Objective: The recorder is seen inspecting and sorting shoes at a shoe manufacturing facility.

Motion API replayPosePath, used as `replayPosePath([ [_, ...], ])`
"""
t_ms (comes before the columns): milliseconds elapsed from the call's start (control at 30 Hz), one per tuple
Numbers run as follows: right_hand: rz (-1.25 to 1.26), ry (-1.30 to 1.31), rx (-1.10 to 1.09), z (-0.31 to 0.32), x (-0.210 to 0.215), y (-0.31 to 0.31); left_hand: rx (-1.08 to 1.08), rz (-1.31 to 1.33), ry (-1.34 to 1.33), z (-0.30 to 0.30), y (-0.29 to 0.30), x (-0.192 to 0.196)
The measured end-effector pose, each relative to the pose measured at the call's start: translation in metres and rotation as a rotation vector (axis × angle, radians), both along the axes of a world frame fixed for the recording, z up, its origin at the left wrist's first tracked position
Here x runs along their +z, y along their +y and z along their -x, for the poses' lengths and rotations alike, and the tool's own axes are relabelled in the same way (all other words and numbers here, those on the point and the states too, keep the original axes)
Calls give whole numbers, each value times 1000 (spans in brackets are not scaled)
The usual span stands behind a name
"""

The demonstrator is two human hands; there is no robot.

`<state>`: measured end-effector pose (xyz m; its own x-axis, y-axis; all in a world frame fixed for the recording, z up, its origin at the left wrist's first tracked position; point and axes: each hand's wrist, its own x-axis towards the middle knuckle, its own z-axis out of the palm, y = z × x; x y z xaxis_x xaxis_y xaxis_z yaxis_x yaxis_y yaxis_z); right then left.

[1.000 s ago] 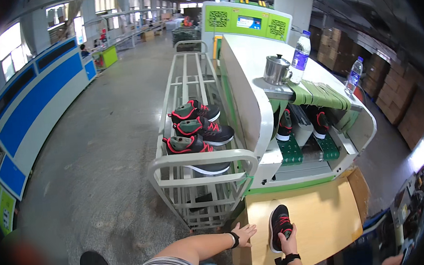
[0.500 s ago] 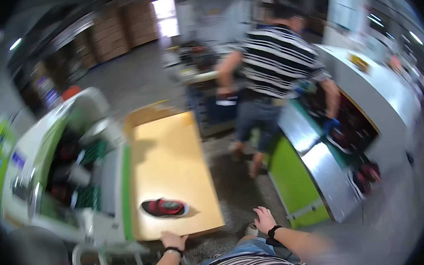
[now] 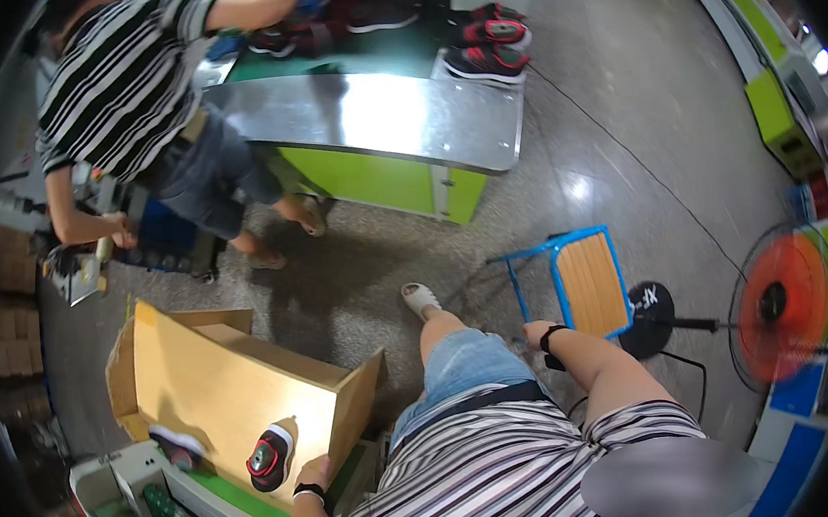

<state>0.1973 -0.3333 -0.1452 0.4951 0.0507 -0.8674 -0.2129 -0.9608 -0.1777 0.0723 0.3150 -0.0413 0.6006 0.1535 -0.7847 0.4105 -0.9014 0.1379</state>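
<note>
My left hand (image 3: 315,473) rests at the near edge of a pale wooden board (image 3: 239,379), with its fingers laid along that edge. Beside it on the board stands a black and red sneaker (image 3: 270,458) with a white sole. A second dark sneaker (image 3: 178,446) lies farther left, by the board's edge. My right hand (image 3: 539,333) is down at my right side, close to the blue frame of a stool (image 3: 591,283) with a wooden seat. Its fingers are small and partly hidden, so whether they touch the stool cannot be told.
A co-worker (image 3: 129,96) in a striped shirt stands at a metal-topped bench (image 3: 374,116) with several sneakers (image 3: 485,54). An orange floor fan (image 3: 777,303) is at the right. A white and green machine (image 3: 176,510) adjoins the board. A cable (image 3: 619,145) crosses the floor.
My view has turned to the right, bringing the stool and fan into sight. My right hand, spread before, is now beside the stool. My left hand stays at the board's edge.
</note>
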Motion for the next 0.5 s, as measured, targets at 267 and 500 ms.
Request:
replayPosePath([
  [267, 239, -197, 536, 14, 0, -5, -286, 57, 171, 26, 36, -40],
  [500, 538, 122, 1298, 18, -74, -77, -39, 57, 185, 22, 13, -29],
])
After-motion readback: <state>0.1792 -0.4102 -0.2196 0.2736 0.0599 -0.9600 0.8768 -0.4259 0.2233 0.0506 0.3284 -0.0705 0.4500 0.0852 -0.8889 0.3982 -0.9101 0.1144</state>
